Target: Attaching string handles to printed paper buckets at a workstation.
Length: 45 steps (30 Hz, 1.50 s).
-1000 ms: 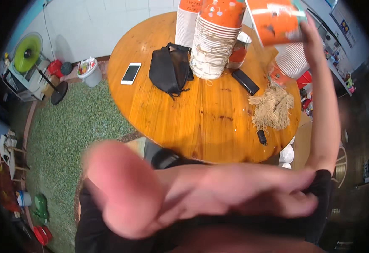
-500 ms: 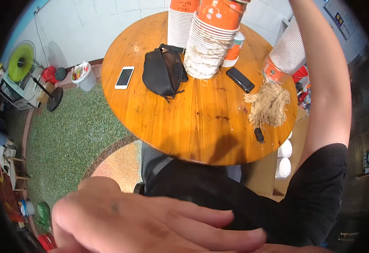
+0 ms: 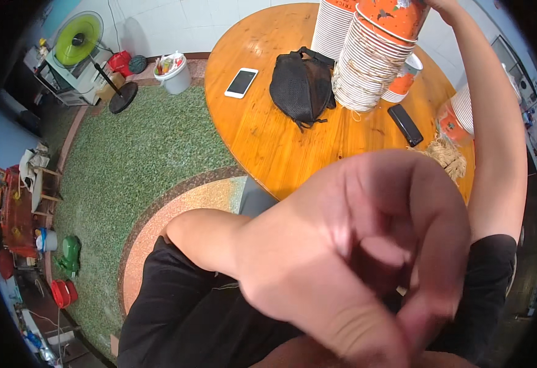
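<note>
A tall stack of orange and white paper cups point(image 3: 372, 64) stands on the round wooden table point(image 3: 250, 122), with thin string wound around its lower part. At the upper edge my right hand point(image 3: 445, 6) is beside the stack's top rim; its fingers are mostly cut off or hidden. My left hand point(image 3: 348, 245) looms large in front of the table's near edge, fingers and thumb curled inward and partly blurred. Whether a strand lies in its grip cannot be made out. Partly behind it is a tan bundle of twine point(image 3: 446, 156).
On the table are a black mesh pouch point(image 3: 302, 86), a white phone point(image 3: 241, 83), a black phone point(image 3: 405, 124), a second cup stack point(image 3: 328, 30), a smaller cup point(image 3: 401, 83) and a lying stack point(image 3: 458, 116). A green fan point(image 3: 78, 38) and white bucket point(image 3: 173, 75) stand left.
My left hand has risen from the lower edge toward the table, its stretched fingers now curled. Part of my right hand has come into sight at the top. The view has shifted left.
</note>
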Available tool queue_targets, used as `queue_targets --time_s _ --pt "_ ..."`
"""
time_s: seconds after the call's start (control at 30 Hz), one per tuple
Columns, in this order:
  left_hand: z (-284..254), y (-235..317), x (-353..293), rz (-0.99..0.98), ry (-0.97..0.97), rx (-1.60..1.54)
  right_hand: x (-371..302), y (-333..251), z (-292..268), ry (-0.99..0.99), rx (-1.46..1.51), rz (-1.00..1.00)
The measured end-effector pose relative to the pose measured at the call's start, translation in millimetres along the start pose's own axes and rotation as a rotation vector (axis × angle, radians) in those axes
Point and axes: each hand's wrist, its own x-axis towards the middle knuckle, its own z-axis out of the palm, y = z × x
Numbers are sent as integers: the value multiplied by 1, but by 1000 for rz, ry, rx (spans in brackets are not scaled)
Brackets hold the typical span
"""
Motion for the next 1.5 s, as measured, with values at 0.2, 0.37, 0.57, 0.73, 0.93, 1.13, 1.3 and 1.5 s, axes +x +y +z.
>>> queue_targets --time_s 0.2,0.37,0.57,0.73,0.93,1.13,1.3,1.5 --pt "1 -15 -9 58 78 103 -2 44 5 320 179 -36" --pt "-24 -61 13 83 181 194 -27 67 6 272 222 -27" --pt "5 -77 -12 130 313 347 -27 91 43 443 209 -128" --pt "-43 -61 -25 211 373 413 -39 134 37 732 364 -29" --pt "-111 -98 -129 229 649 801 -78 248 47 827 -230 347" --pt "-166 -153 -335 -895 785 1345 -81 256 102 435 -255 508" --pt "-136 -218 -344 -1255 368 1008 -53 289 138 181 -323 543" --pt "-130 -248 -368 -1308 150 1363 -44 236 155 144 -297 600"
